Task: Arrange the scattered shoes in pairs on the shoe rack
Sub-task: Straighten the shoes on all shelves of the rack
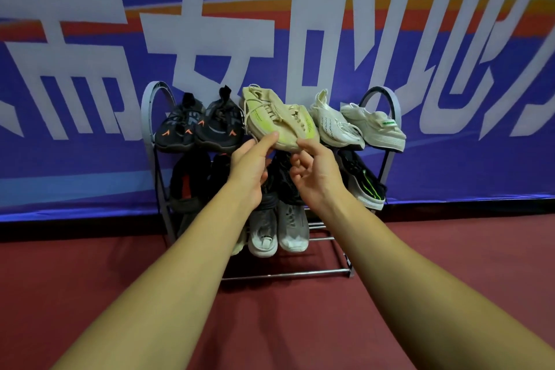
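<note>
A grey metal shoe rack (156,117) stands against the banner wall. On its top shelf lies a beige pair of shoes with yellow-green stripes (279,120), side by side in the middle. My left hand (252,165) pinches the toe of the left beige shoe with thumb and fingers. My right hand (315,174) touches the toe of the right beige shoe with its thumb, and its other fingers are loosely curled below. A black pair with orange marks (198,126) sits at the left of the top shelf, a white pair (357,126) at the right.
Dark shoes (189,180) fill the middle shelf, with a black shoe with green stripes (363,183) at its right end. A grey pair (279,231) stands on the lower shelf. Chrome bars (285,275) form the bottom shelf. Red floor (90,273) lies in front, a blue banner (90,75) behind.
</note>
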Demonstrator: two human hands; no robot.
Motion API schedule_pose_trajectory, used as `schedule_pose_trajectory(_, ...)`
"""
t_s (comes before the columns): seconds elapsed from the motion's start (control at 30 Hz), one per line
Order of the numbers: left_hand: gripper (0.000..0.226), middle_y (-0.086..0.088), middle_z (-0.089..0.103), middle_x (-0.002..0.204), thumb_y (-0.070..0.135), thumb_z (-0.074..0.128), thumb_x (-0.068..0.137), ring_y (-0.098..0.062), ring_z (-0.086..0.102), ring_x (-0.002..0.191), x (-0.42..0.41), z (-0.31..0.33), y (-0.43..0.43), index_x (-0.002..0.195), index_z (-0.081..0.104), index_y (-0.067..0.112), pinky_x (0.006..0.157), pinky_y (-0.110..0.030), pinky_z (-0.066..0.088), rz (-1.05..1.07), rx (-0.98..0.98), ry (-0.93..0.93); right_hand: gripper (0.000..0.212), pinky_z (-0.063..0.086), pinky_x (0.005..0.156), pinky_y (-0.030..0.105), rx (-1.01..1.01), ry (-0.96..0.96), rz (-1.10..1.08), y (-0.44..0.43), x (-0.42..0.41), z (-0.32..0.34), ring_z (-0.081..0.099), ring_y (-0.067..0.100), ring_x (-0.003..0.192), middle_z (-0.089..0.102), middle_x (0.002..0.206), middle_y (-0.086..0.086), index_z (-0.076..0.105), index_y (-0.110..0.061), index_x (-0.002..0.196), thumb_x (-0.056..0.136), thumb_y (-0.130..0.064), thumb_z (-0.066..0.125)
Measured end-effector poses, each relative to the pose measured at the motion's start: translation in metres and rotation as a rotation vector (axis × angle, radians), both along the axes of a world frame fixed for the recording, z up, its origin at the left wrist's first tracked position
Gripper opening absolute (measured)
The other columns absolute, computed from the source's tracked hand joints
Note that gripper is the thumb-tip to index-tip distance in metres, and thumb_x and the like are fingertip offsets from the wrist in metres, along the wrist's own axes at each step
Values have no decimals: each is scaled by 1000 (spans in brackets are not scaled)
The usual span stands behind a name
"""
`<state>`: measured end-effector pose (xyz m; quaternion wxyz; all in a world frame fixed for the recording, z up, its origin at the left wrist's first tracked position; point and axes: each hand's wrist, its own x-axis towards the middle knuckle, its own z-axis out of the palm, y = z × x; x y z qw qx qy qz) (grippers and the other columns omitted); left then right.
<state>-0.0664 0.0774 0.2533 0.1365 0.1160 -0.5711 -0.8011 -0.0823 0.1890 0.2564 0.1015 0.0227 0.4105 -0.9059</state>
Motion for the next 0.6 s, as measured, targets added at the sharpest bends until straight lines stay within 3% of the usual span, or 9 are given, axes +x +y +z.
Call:
schedule_pose_trajectory(0.13,11,18,60,61,33,75,82,-3,47,58,1,-3,-6,80,67,27,60,-25,35,-34,-50,-33,8,32,47,16,72,48,84,-5,1,-12,51,3,56,63,75,-5,63,-17,93,91,-12,67)
schedule_pose_trajectory(0.23,8,16,62,68,34,75,83,-4,50,69,1,-6,-13,82,69,28,64,-26,36,-28,-20,-41,6,33,46,15,75,87,120,-14,-1,-16,52,2,56,63,76,-7,63,-19,92,94,-15,68)
schedule_pose_trajectory(0.4,12,13,59,65,33,78,82,-5,49,65,-1,-8,-25,77,71,24,60,-24,35,17,36,-53,17,35,51,15,30,87,142,-31,-7,-24,56,1,61,68,86,-5,63,-14,109,94,-16,69)
schedule_pose_trajectory(0.6,10,18,66,62,28,77,83,2,55,56,-13,-16,-29,78,68,24,60,-24,36,13,32,-22,28,36,55,19,31,60,97,-47,-18,-31,60,5,64,71,80,-6,60,-13,120,94,-19,70)
